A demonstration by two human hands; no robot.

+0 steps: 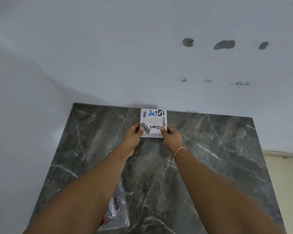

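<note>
A white square box (153, 121) covered in stickers, one reading "Dart", lies at the far edge of a dark marble counter (210, 149), close against the wall. My left hand (134, 135) grips its near left corner, thumb on top. My right hand (170, 135) grips the near right corner the same way, with a thin band on that wrist. Both arms stretch forward across the counter.
A clear plastic bag (116, 206) with small red and white items lies near the counter's front, partly under my left forearm. A white wall (142, 56) with patched holes rises behind. The counter's right edge drops to a pale tiled floor (284, 174).
</note>
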